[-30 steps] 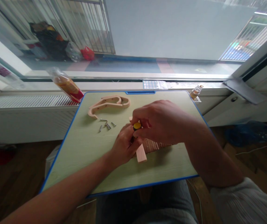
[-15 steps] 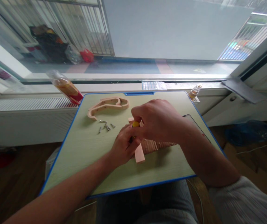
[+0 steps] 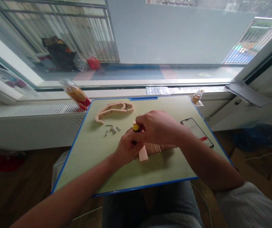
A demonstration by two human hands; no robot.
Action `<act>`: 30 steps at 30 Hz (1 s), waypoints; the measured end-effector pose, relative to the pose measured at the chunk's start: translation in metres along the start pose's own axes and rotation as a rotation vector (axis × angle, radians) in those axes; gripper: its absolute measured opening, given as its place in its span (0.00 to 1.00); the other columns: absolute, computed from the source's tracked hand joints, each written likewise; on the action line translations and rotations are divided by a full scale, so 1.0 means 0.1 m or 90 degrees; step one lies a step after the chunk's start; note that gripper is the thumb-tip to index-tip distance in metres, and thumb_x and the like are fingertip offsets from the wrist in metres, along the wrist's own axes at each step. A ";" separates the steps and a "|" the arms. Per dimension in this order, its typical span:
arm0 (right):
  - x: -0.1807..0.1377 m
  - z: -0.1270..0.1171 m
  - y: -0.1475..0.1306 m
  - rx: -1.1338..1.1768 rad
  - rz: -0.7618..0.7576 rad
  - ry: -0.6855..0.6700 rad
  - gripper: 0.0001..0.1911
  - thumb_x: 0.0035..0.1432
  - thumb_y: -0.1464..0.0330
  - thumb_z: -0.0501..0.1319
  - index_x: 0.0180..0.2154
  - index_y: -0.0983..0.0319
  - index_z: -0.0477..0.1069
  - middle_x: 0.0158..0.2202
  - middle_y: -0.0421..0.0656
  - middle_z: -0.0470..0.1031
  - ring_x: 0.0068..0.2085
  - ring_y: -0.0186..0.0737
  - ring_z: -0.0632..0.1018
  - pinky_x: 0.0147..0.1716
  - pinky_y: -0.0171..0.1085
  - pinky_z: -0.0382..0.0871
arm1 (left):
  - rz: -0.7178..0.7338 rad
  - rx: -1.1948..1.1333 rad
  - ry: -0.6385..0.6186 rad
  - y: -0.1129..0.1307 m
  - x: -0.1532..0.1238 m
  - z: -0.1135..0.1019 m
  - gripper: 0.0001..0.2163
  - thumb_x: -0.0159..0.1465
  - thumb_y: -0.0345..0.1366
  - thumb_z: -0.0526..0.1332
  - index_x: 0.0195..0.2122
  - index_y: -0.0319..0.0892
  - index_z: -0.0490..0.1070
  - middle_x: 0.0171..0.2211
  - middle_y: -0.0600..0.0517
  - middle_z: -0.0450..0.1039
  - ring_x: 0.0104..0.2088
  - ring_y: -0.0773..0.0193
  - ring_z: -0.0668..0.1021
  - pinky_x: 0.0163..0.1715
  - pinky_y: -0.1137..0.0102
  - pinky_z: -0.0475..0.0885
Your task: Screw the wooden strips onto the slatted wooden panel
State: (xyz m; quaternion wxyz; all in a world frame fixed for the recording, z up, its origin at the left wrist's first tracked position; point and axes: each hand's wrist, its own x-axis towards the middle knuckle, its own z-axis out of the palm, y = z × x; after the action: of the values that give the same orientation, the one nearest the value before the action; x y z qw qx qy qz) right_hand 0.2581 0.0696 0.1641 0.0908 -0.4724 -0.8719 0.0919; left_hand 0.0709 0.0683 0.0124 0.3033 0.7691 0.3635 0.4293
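A screwdriver (image 3: 136, 128) with a yellow-ended black handle stands upright between my hands; its shaft and tip are hidden. My right hand (image 3: 156, 126) is closed at the top of the handle, the fingers pinching beside the yellow end. Lower down, my left hand (image 3: 130, 145) wraps around the black part, close above a pale wooden strip (image 3: 143, 154). The strip lies on a brown ridged pad that looks like corrugated cardboard (image 3: 158, 148). To the left of my hands lie several loose screws (image 3: 113, 130). Behind them rests a curved, bent wooden piece (image 3: 113, 109) with holes.
The blue-edged folding table (image 3: 83, 164) stands against a windowsill and radiator. A phone (image 3: 197, 131) lies at its right side, partly behind my forearm. One bottle (image 3: 77, 95) leans behind the left corner, and a smaller bottle (image 3: 197, 96) stands behind the right corner.
The view has shifted slightly, so the table sits a little further right. My right hand has turned back from the yellow end, which shows more. More of the phone is visible.
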 end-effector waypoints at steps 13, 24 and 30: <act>-0.16 0.35 0.69 0.603 0.092 0.284 0.12 0.64 0.58 0.67 0.42 0.60 0.78 0.30 0.40 0.80 0.29 0.37 0.79 0.28 0.37 0.73 | 0.051 0.026 0.036 0.30 0.00 -0.17 0.09 0.68 0.34 0.69 0.49 0.45 0.78 0.48 0.47 0.85 0.50 0.55 0.85 0.58 0.58 0.78; -0.03 0.88 1.10 0.574 0.192 0.379 0.14 0.63 0.59 0.67 0.48 0.58 0.80 0.31 0.40 0.82 0.28 0.39 0.80 0.31 0.38 0.75 | -0.138 0.574 0.075 -0.60 0.73 -1.31 0.16 0.67 0.44 0.63 0.48 0.41 0.83 0.50 0.40 0.79 0.53 0.43 0.78 0.60 0.51 0.74; -0.14 0.90 1.01 0.523 0.209 0.385 0.15 0.65 0.58 0.66 0.49 0.58 0.82 0.32 0.42 0.83 0.31 0.40 0.80 0.35 0.39 0.73 | -0.217 0.663 -0.035 -0.82 1.01 -1.39 0.18 0.59 0.48 0.68 0.45 0.45 0.85 0.51 0.39 0.77 0.56 0.36 0.75 0.58 0.48 0.72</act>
State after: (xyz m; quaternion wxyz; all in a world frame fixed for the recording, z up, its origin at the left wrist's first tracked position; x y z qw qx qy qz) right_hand 0.3248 0.1053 0.0512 0.4999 -0.5336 -0.6137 0.2980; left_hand -0.0394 0.2176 0.0547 -0.0429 0.7586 0.6395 0.1171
